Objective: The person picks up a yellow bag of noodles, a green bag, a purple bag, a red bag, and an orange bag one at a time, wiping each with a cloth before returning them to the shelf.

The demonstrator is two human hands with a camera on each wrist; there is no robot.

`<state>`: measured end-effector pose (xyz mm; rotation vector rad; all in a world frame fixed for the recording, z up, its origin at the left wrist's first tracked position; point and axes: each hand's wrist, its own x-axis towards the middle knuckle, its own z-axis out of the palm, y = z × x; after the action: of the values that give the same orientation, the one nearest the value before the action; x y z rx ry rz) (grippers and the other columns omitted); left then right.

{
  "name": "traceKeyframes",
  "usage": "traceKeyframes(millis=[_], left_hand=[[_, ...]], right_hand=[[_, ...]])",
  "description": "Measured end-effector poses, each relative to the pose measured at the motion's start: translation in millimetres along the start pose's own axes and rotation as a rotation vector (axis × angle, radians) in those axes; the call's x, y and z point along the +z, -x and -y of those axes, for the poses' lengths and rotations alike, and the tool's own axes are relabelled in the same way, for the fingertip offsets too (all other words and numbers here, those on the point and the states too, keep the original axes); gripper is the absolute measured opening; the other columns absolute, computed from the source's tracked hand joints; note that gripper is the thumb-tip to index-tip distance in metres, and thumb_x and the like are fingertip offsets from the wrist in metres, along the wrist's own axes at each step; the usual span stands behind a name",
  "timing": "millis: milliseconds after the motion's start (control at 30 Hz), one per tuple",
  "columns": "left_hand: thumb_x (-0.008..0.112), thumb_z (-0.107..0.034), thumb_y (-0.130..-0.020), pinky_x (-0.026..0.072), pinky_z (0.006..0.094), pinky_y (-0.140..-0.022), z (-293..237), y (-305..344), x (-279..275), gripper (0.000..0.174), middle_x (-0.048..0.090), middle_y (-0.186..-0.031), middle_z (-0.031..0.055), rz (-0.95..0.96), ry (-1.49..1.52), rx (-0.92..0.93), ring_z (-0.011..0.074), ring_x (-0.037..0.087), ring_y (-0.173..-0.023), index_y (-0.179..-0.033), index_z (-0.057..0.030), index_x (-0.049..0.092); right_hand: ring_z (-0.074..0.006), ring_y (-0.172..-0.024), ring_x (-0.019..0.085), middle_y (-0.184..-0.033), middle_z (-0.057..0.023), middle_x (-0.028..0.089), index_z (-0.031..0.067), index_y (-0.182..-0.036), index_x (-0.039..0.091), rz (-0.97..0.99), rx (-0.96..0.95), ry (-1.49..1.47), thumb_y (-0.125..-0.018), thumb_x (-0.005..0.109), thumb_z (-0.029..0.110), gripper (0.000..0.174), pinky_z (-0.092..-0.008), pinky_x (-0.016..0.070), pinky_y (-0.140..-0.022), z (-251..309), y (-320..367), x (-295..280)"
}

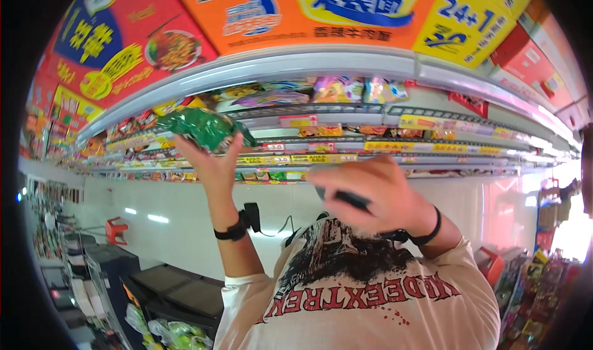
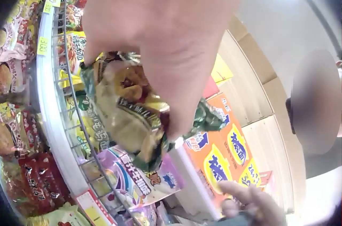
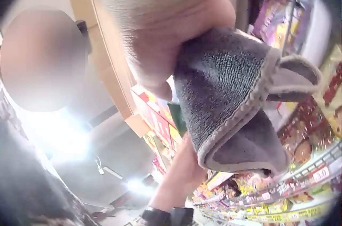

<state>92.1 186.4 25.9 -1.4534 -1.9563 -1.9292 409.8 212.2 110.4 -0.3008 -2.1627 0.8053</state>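
Observation:
My left hand [image 1: 213, 161] grips a shiny green snack packet [image 1: 201, 127], raised in front of the shelves at the left of the head view. In the left wrist view, thumb and fingers pinch the crinkled packet [image 2: 120, 111], whose front carries a food picture. Blurred in the head view, my right hand [image 1: 380, 192] is in front of my chest, apart from the packet. It holds a grey cleaning cloth [image 3: 222, 79] with a pale stitched edge, which hangs folded from the fingers in the right wrist view.
Shelves with wire rails [image 1: 346, 108] and price tags hold several bagged snacks, including a purple packet [image 2: 141, 175]. Large orange noodle boxes [image 1: 296, 16] and a red box [image 1: 123, 41] stand above. Behind me are a red stool [image 1: 115, 229] and dark crates [image 1: 176, 291].

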Motion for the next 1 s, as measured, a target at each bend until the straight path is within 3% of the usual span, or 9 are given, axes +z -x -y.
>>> traceKeyframes(millis=[133, 167, 233, 400, 433, 567, 800, 900, 1000], left_hand=[[0.095, -0.011, -0.073, 0.0390, 0.0425, -0.115, 18, -25, 41, 0.113, 0.044, -0.146, 0.0193, -0.086, -0.129, 0.203, 0.0289, 0.049, -0.130, -0.158, 0.0010, 0.021], [0.095, -0.010, -0.073, 0.0391, 0.0447, -0.115, 26, -28, 51, 0.113, 0.046, -0.143, 0.0190, -0.100, 0.031, 0.153, 0.0289, 0.049, -0.128, -0.157, 0.0006, 0.021], [0.096, -0.013, -0.074, 0.0381, 0.0455, -0.116, 44, -32, 59, 0.113, 0.045, -0.145, 0.0203, -0.137, -0.032, 0.184, 0.0303, 0.049, -0.130, -0.157, 0.0012, 0.021], [0.095, -0.025, -0.078, 0.0363, 0.0480, -0.118, 48, -22, 80, 0.115, 0.042, -0.153, 0.0272, -0.184, -0.105, 0.024, 0.0344, 0.045, -0.141, -0.160, 0.0051, 0.019], [0.097, -0.032, -0.074, 0.0428, 0.0474, -0.111, 55, -29, 80, 0.117, 0.045, -0.146, 0.0254, -0.141, -0.185, 0.104, 0.0374, 0.051, -0.132, -0.157, 0.0079, 0.026], [0.087, -0.063, -0.073, 0.0443, 0.0537, -0.107, 79, -41, 90, 0.130, 0.041, -0.149, 0.0306, -0.167, -0.669, 0.062, 0.0490, 0.047, -0.133, -0.159, 0.0096, 0.021], [0.088, -0.058, -0.075, 0.0351, 0.0571, -0.116, 73, -31, 76, 0.134, 0.028, -0.160, 0.0356, -0.015, -0.594, 0.005, 0.0518, 0.042, -0.141, -0.160, 0.0128, 0.013], [0.088, -0.046, -0.081, 0.0306, 0.0566, -0.119, 71, -9, 71, 0.126, 0.025, -0.162, 0.0378, -0.062, -0.321, 0.104, 0.0497, 0.039, -0.145, -0.160, 0.0144, 0.010], [0.087, -0.035, -0.085, 0.0293, 0.0510, -0.121, 57, 13, 68, 0.116, 0.033, -0.160, 0.0336, -0.160, -0.402, 0.248, 0.0406, 0.043, -0.144, -0.161, 0.0094, 0.012]], right_hand=[[-0.0099, -0.048, 0.050, -0.087, -0.0015, 0.069, 0.0243, -0.121, 0.076, -0.190, -0.360, -0.075, -0.084, 0.077, 0.008, 0.040, -0.0270, 0.0363, -0.039, 40, 10, -37], [-0.0082, -0.045, 0.046, -0.090, -0.0024, 0.071, 0.0286, -0.118, 0.076, -0.235, -0.413, -0.113, -0.085, 0.077, 0.008, 0.039, -0.0257, 0.0315, -0.037, 48, 14, -43], [-0.0075, -0.043, 0.041, -0.096, -0.0072, 0.075, 0.0401, -0.121, 0.071, -0.285, -0.485, -0.177, -0.090, 0.075, 0.009, 0.044, -0.0237, 0.0289, -0.036, 57, 21, -46], [-0.0078, -0.043, 0.041, -0.095, -0.0075, 0.075, 0.0414, -0.123, 0.071, -0.372, -0.494, -0.161, -0.090, 0.075, 0.008, 0.047, -0.0237, 0.0292, -0.036, 62, 35, -38], [-0.0078, -0.043, 0.041, -0.095, -0.0075, 0.075, 0.0417, -0.123, 0.071, -0.386, -0.489, -0.149, -0.090, 0.075, 0.008, 0.048, -0.0236, 0.0292, -0.036, 62, 38, -36], [-0.0080, -0.043, 0.042, -0.093, -0.0078, 0.074, 0.0427, -0.125, 0.071, -0.430, -0.454, -0.112, -0.089, 0.075, 0.007, 0.051, -0.0236, 0.0295, -0.036, 68, 50, -24], [-0.0084, -0.043, 0.042, -0.092, -0.0082, 0.074, 0.0446, -0.127, 0.071, -0.492, -0.440, -0.030, -0.088, 0.074, 0.005, 0.056, -0.0235, 0.0298, -0.036, 79, 59, -9], [-0.0085, -0.043, 0.042, -0.091, -0.0084, 0.073, 0.0454, -0.128, 0.071, -0.532, -0.456, 0.008, -0.088, 0.074, 0.004, 0.058, -0.0234, 0.0300, -0.036, 83, 60, -1], [-0.0087, -0.042, 0.042, -0.090, -0.0086, 0.073, 0.0462, -0.129, 0.071, -0.621, -0.487, 0.095, -0.087, 0.074, 0.003, 0.060, -0.0234, 0.0302, -0.036, 87, 58, 13]])
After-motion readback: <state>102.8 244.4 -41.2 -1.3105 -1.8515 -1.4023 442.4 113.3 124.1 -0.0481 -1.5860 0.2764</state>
